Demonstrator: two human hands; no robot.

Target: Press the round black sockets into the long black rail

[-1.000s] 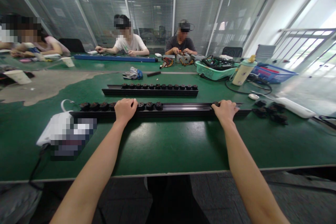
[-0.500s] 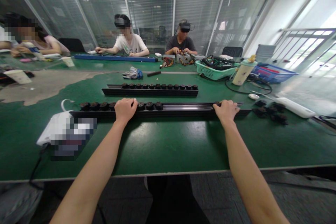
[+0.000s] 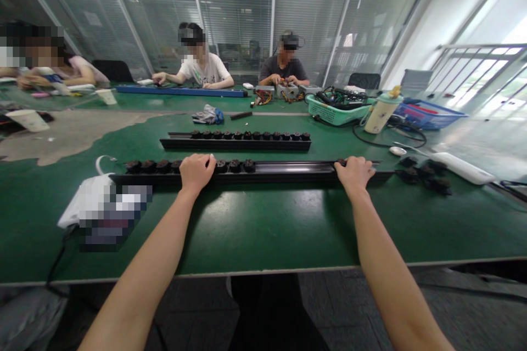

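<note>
A long black channel rail [image 3: 288,177] lies crosswise on the green table in front of me. Round black socket modules [image 3: 249,165] sit in a row in its left half, and the bare metal channel shows right of them. My left hand [image 3: 196,173] is closed over the rail, covering part of the row. Toward the right end, my right hand [image 3: 354,174] is closed over the channel with its fingertips on a black socket module [image 3: 341,163], mostly hidden by the fingers. Several loose black modules [image 3: 436,175] lie just past the rail's right end.
Behind stands a shorter rail [image 3: 234,145] filled with similar modules. A white power adapter [image 3: 88,203] and a blurred-out device lie at left. Farther back are gloves [image 3: 208,115], a green basket [image 3: 340,112], a bottle [image 3: 382,112] and a white power strip [image 3: 463,168]. Co-workers sit opposite.
Both my hands and the rail stay in place. Across the table, a co-worker's hand by the blue bar has shifted slightly.
</note>
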